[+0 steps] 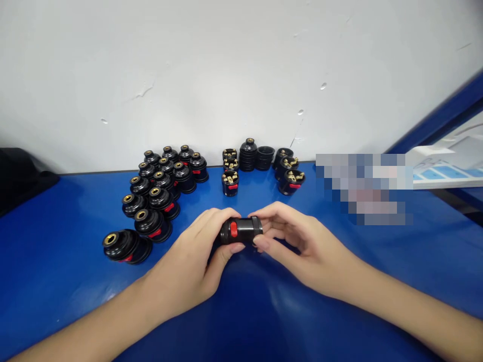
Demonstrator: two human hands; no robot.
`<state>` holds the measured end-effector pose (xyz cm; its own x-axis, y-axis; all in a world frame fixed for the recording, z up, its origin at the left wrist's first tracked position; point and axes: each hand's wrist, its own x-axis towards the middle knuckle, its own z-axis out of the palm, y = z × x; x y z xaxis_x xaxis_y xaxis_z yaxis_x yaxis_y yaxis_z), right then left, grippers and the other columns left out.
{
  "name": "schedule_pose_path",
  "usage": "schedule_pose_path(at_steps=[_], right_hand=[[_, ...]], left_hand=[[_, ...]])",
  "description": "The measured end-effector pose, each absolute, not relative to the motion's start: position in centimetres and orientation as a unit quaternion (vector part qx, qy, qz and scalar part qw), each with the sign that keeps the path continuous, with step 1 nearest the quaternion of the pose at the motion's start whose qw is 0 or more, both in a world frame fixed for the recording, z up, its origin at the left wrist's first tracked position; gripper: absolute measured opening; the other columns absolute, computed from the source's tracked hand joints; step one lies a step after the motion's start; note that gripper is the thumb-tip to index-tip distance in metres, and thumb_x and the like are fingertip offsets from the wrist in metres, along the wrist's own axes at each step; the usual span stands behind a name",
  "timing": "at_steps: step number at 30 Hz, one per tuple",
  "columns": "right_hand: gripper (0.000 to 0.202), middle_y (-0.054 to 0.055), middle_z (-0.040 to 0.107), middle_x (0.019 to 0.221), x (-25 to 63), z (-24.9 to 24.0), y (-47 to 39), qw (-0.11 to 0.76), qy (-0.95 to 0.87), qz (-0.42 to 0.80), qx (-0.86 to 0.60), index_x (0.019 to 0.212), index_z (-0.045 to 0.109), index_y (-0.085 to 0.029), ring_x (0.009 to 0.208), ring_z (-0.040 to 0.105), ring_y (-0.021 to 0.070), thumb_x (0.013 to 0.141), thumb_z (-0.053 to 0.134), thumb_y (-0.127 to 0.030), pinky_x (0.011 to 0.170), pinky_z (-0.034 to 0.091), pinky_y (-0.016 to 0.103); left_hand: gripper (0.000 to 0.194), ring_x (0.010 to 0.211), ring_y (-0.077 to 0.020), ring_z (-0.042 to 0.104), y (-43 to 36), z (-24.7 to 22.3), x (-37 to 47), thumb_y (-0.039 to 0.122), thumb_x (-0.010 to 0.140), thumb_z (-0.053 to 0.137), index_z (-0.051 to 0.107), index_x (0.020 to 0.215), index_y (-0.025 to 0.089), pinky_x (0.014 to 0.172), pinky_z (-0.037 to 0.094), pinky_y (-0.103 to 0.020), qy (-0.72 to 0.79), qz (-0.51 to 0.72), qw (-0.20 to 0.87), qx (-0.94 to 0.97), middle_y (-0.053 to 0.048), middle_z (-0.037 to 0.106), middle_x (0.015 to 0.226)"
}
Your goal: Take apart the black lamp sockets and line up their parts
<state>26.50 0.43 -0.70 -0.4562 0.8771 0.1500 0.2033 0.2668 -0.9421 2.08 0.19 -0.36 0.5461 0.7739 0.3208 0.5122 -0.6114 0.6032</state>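
A black lamp socket [244,230] with a red switch lies on its side between my hands, a little above the blue table. My left hand [199,246] wraps its left end, fingers over the top and thumb below. On the right, my right hand [305,239] pinches the black ring at the socket's other end between thumb and fingers. The far side of the socket is hidden by my fingers. Just beyond my hands stand small socket bodies with brass contacts and red switches, one nearer the middle [230,183] and another to its right [291,182].
Several domed black lamp sockets [154,225] with brass threaded tops stand in rows at the left. A stack of black caps [248,155] and an open black shell [265,158] are near the white wall [226,75]. A blurred patch [366,186] covers the right side.
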Motion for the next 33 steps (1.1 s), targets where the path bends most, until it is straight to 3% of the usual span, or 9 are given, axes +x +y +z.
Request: schedule_pose_path(at_steps=[7,10,13,16,19,22,25,31,33], right_hand=[[0.030,0.007,0.071,0.127,26.73,-0.91,0.55,0.380,-0.806,0.310,-0.331,0.125,0.060,-0.032,0.117,0.073,0.0253,0.100,0.068,-0.016,0.099,0.066,0.045],[0.044,0.008,0.071,0.131,26.53,-0.64,0.53,0.382,-0.809,0.269,-0.356,0.133,0.057,-0.033,0.112,0.073,0.0268,0.095,0.078,-0.022,0.094,0.066,0.045],[0.040,0.006,0.077,0.115,26.30,-0.28,0.45,0.360,-0.792,0.287,-0.401,0.138,0.055,-0.030,0.093,0.075,0.0236,0.101,0.072,-0.037,0.082,0.065,0.040],[0.022,0.003,0.077,0.098,26.28,-0.09,0.41,0.336,-0.786,0.304,-0.420,0.131,0.058,-0.029,0.084,0.074,0.0212,0.113,0.046,-0.033,0.076,0.062,0.036],[0.025,0.005,0.074,0.105,26.44,-0.04,0.40,0.348,-0.795,0.304,-0.394,0.135,0.055,-0.028,0.090,0.073,0.0212,0.111,0.048,-0.026,0.081,0.062,0.036],[0.026,0.006,0.074,0.116,26.55,0.02,0.35,0.334,-0.787,0.335,-0.395,0.137,0.055,-0.028,0.102,0.073,0.0228,0.113,0.046,-0.033,0.087,0.061,0.037],[0.027,0.005,0.075,0.110,26.50,0.06,0.24,0.310,-0.781,0.355,-0.409,0.136,0.054,-0.029,0.098,0.074,0.0231,0.116,0.040,-0.039,0.082,0.060,0.037],[0.049,0.008,0.065,0.123,26.44,-0.01,0.06,0.341,-0.815,0.303,-0.359,0.145,0.045,-0.027,0.103,0.066,0.0214,0.101,0.064,-0.023,0.092,0.057,0.037],[0.041,0.006,0.067,0.117,26.47,-0.03,0.11,0.324,-0.808,0.323,-0.372,0.144,0.045,-0.026,0.099,0.066,0.0202,0.106,0.058,-0.027,0.088,0.057,0.036]], left_hand=[[0.018,0.091,-0.0171,0.068,0.24,-0.29,1.93,0.028,0.111,0.054,0.057,0.128,0.026,0.081,0.057,-0.030,0.393,0.290,0.253,0.835,-0.003,0.072,0.112],[0.024,0.097,-0.0195,0.070,0.22,-0.32,1.88,0.027,0.110,0.055,0.056,0.134,0.026,0.085,0.058,-0.033,0.388,0.299,0.240,0.838,-0.006,0.072,0.118],[0.026,0.102,-0.0194,0.069,0.22,-0.33,1.84,0.024,0.109,0.057,0.054,0.135,0.027,0.088,0.058,-0.032,0.374,0.294,0.232,0.848,-0.005,0.070,0.121],[0.028,0.105,-0.0179,0.068,0.24,-0.38,1.83,0.022,0.109,0.057,0.053,0.136,0.028,0.091,0.057,-0.031,0.368,0.288,0.234,0.853,-0.004,0.069,0.121],[0.031,0.107,-0.0177,0.068,0.27,-0.47,1.86,0.020,0.108,0.057,0.052,0.137,0.028,0.093,0.057,-0.030,0.371,0.295,0.232,0.849,-0.004,0.068,0.124],[0.030,0.104,-0.0169,0.068,0.26,-0.50,1.91,0.020,0.108,0.058,0.052,0.136,0.028,0.090,0.056,-0.030,0.368,0.293,0.228,0.852,-0.002,0.068,0.120],[0.029,0.103,-0.0168,0.066,0.19,-0.46,1.97,0.020,0.108,0.058,0.052,0.135,0.029,0.089,0.055,-0.030,0.363,0.289,0.232,0.855,-0.002,0.067,0.119],[0.027,0.101,-0.0168,0.064,0.12,-0.49,1.85,0.021,0.110,0.056,0.052,0.135,0.028,0.088,0.054,-0.030,0.369,0.282,0.245,0.851,-0.002,0.065,0.118],[0.027,0.102,-0.0167,0.064,0.16,-0.52,1.78,0.022,0.110,0.056,0.052,0.136,0.029,0.088,0.054,-0.030,0.369,0.283,0.248,0.850,-0.002,0.065,0.118]])
